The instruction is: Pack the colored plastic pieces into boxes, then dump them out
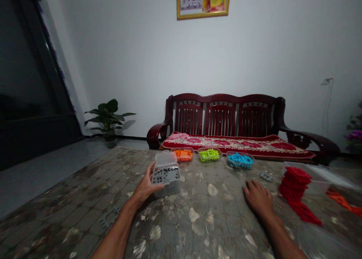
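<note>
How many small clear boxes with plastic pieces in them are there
4: gray-piece box held by the left hand; orange-piece box, green-piece box and blue-piece box in a row near the far edge of the table.

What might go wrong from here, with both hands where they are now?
The clear box in the left hand has its lid open, so its grey pieces could spill if it tips. The right hand lies close to the red stack; a sideways move might knock it. A loose grey piece lies right beside the left forearm, which might brush it out of place.
</note>
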{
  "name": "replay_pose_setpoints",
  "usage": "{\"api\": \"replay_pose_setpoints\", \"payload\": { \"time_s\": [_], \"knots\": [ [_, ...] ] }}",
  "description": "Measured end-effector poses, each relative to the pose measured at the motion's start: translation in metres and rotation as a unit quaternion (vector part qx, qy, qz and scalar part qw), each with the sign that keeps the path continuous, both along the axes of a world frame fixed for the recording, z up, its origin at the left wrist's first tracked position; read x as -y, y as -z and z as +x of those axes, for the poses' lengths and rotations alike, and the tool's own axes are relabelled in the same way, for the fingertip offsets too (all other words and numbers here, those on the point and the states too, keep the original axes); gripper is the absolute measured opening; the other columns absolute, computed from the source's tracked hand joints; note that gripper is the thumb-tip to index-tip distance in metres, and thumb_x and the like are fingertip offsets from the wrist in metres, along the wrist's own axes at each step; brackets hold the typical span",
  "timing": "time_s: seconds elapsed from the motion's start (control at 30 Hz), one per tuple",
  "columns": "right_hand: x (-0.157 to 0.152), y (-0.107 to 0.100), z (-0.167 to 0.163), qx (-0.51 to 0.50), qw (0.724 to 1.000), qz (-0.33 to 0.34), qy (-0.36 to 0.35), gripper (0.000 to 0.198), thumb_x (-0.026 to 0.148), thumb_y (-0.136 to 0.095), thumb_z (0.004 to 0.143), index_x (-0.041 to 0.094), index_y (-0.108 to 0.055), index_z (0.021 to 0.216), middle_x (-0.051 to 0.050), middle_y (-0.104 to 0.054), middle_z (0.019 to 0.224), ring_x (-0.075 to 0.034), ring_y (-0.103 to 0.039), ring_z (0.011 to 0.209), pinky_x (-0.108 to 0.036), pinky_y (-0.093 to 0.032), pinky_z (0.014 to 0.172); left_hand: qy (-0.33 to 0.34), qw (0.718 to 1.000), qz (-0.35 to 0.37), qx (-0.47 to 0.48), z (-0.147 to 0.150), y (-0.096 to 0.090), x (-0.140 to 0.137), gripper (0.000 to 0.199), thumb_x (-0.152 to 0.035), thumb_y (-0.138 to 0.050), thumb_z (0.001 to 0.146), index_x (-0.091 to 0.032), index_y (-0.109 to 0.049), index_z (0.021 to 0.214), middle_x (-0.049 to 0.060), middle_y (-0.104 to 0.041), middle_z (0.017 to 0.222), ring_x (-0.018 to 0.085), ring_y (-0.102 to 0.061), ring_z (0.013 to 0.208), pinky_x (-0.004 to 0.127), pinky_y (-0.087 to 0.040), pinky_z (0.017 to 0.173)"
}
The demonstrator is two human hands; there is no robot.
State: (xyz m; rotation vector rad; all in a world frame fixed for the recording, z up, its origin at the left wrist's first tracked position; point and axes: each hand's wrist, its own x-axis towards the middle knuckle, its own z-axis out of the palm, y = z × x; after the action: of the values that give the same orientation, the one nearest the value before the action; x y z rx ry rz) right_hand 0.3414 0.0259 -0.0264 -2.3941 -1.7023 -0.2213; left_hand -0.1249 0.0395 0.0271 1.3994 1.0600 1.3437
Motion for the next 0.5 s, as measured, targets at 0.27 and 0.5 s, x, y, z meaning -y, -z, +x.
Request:
{"api": "replay_pose_setpoints", "payload": {
  "time_s": [0.27, 0.5],
  "knots": [
    [-0.005, 0.01, 0.008, 0.017, 1.0, 0.0, -0.003, 0.052, 0.038, -0.034, 0.097, 0.019, -0.061, 0.137, -0.015, -0.056, 0.147, -0.03, -0.05, 0.137, -0.049, -0.036, 0.112, -0.041, 0.998, -0.001, -0.046, -0.055, -0.017, -0.044, 0.122, -0.031, -0.094, 0.047, -0.02, -0.031, 0.152, 0.019, -0.057, 0.141, 0.039, -0.057, 0.129, 0.053, -0.045, 0.109],
    [-0.008, 0.015, 0.009, 0.023, 1.0, -0.001, -0.001, 0.051, 0.038, -0.033, 0.097, 0.022, -0.062, 0.135, -0.014, -0.056, 0.147, -0.029, -0.05, 0.137, -0.049, -0.036, 0.111, -0.236, 0.938, 0.095, -0.235, -0.048, -0.018, -0.046, 0.095, -0.017, -0.081, 0.056, -0.019, -0.045, 0.144, 0.018, -0.04, 0.154, 0.044, -0.026, 0.149, 0.062, -0.019, 0.122]
  ]
}}
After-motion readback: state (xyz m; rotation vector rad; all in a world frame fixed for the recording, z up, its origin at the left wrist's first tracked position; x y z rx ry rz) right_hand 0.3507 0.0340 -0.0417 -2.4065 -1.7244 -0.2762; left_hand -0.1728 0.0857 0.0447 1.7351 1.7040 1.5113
